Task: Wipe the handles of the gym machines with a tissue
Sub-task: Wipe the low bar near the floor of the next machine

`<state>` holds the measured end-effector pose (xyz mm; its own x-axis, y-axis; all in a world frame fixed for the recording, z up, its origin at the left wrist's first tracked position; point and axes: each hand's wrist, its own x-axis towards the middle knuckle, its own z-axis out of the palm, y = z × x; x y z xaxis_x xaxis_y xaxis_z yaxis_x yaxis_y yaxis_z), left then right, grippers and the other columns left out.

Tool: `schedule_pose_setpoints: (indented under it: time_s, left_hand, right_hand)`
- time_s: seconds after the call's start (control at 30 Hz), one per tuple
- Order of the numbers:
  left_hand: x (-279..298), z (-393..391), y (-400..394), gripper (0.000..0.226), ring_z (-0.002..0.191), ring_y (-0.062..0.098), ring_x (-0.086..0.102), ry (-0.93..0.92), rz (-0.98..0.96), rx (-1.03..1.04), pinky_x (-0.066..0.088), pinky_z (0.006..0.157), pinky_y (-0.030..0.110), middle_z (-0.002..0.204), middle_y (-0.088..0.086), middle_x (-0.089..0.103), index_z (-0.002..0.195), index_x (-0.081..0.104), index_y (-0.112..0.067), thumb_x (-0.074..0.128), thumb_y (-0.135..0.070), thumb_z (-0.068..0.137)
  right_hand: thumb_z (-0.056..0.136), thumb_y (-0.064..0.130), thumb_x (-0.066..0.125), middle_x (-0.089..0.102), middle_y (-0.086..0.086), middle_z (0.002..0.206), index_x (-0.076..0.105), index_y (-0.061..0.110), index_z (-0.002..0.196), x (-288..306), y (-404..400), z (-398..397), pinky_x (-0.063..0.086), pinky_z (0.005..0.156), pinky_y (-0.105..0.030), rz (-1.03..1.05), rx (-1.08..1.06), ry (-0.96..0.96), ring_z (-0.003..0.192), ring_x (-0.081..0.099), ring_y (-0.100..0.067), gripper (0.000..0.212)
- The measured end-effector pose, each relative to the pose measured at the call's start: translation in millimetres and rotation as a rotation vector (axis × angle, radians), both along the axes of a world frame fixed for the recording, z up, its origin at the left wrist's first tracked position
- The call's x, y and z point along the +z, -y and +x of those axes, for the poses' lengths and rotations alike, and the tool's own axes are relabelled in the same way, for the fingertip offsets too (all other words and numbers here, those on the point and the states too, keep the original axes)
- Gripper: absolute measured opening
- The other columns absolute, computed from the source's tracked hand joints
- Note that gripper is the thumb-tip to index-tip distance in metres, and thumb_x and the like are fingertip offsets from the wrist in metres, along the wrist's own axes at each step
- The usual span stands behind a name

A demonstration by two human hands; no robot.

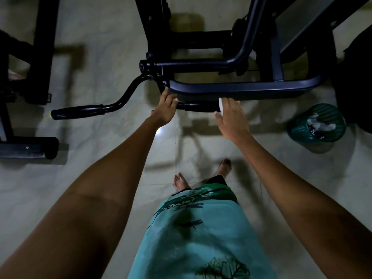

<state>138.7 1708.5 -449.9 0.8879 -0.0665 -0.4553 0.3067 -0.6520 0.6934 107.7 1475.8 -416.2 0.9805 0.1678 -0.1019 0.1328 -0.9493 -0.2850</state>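
Note:
A black foam-covered handle (199, 106) juts out level in front of the dark gym machine frame (241, 87). My left hand (165, 107) grips the bar at the handle's left end, where it meets the frame. My right hand (231, 115) wraps the handle's right end, and a white tissue (220, 104) shows between its fingers and the foam. A second black handle (78, 111) on a curved bar reaches out to the left, with nothing touching it.
A green mesh bin (316, 125) holding crumpled white paper stands on the floor at the right. Another black machine (26, 77) fills the left side. My bare feet (181, 181) stand on the pale tiled floor below the handle.

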Motion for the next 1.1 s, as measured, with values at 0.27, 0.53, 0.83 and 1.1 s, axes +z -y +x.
schedule_pose_setpoints:
  time_s: [0.27,0.53,0.83,1.1]
  left_hand:
    - [19.8,-10.4,13.0,0.044,0.143,0.021,0.021,0.034,0.195,-0.013,0.022,0.108,0.049,0.159,-0.003,0.005,0.146,0.031,-0.021,0.026,-0.033,0.103]
    - [25.8,-20.3,18.8,0.046,0.142,0.025,0.024,0.002,0.223,-0.082,0.029,0.105,0.048,0.16,0.001,-0.003,0.146,0.027,-0.017,0.029,-0.033,0.102]
    - [43.1,-37.3,15.7,0.066,0.143,0.029,0.022,-0.05,0.265,-0.237,0.029,0.11,0.047,0.159,0.003,-0.011,0.152,0.003,-0.013,0.041,-0.022,0.099]
    - [74.5,-73.4,24.6,0.052,0.133,0.032,0.038,-0.038,0.403,-0.179,0.033,0.104,0.043,0.15,0.013,0.031,0.147,0.024,-0.011,0.037,-0.024,0.098]
  right_hand:
    - [0.093,0.002,0.035,0.061,-0.008,0.081,0.053,0.013,0.13,5.8,7.9,6.3,0.036,0.052,-0.016,0.697,-0.55,-0.249,0.062,0.049,-0.014,0.042]
    - [0.093,-0.011,0.021,0.044,-0.019,0.113,0.05,0.0,0.091,14.8,-2.6,15.9,0.047,0.089,-0.036,1.698,-1.154,-0.602,0.101,0.046,-0.027,0.031]
    - [0.095,-0.003,0.025,0.041,-0.03,0.138,0.042,-0.01,0.124,43.9,-2.1,4.2,0.038,0.099,-0.043,1.554,-1.11,-0.747,0.113,0.053,-0.035,0.034]
    - [0.095,0.005,0.044,0.065,-0.004,0.067,0.056,-0.001,0.12,71.6,-13.5,-16.6,0.043,0.047,-0.019,1.01,-0.691,-0.709,0.053,0.057,-0.011,0.029]
